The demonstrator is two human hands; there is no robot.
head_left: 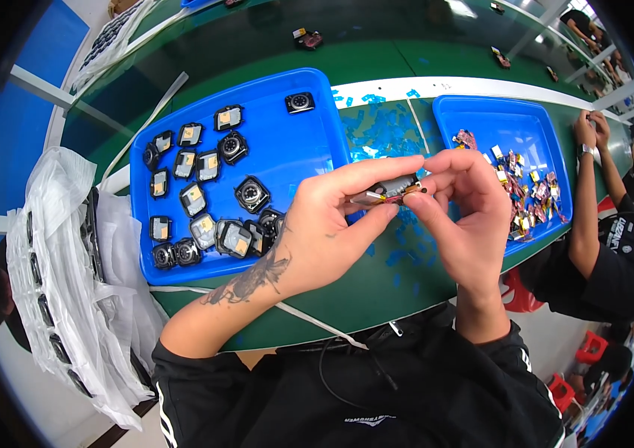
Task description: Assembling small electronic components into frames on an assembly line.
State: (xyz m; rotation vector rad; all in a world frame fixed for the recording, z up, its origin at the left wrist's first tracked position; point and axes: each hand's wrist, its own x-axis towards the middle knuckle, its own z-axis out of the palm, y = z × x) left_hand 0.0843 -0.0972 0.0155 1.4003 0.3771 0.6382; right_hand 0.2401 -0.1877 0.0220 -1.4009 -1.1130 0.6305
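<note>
Between my two hands, above the bench, is a small dark smartwatch case (399, 185) with reddish wiring and a thin pale part at its edge. My left hand (332, 216) pinches it between fingers and thumb from the left. From the right, my right hand (466, 201) has its fingertips closed on the other end. The fingers hide much of the piece. Under my left forearm, a large blue tray (294, 149) holds several black watch cases (252, 194), some lying with a round back upward, others showing a grey and tan inside.
A smaller blue tray (474, 112) at right holds a heap of small batteries and circuit parts (530, 194). Blue film scraps (384, 134) litter the green bench (406, 287). White-wrapped stacked trays (70, 276) stand at left. A co-worker (601, 254) sits at right.
</note>
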